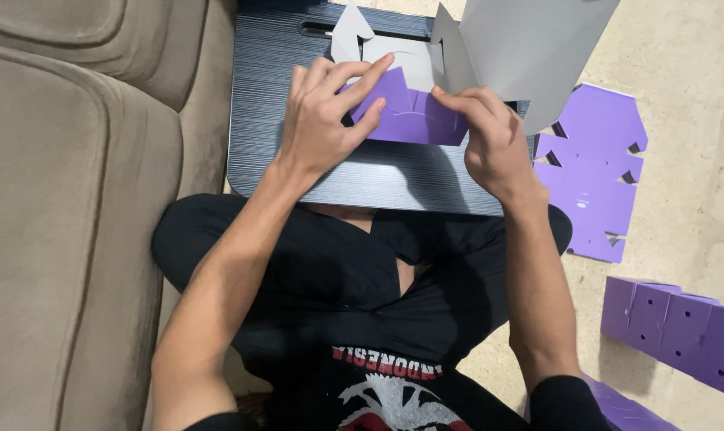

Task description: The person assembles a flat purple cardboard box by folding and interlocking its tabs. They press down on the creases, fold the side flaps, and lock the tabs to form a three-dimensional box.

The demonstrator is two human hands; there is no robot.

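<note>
Fingers [354, 84] of the left hand [326, 120] lie spread and flat on the purple flap [414, 120], pressing it down; the right hand [489, 136] pinches narrow on the flap's right edge, thumb and forefinger closed on the card. That flap belongs to a box blank [529, 48], grey inside, which rests on the dark worktop [282, 120] across the person's lap. Folding it well seems to call for steady pressure along the crease and aligned tabs. Spare purple blanks [593, 175] lie on the floor [689, 64], well apart.
</note>
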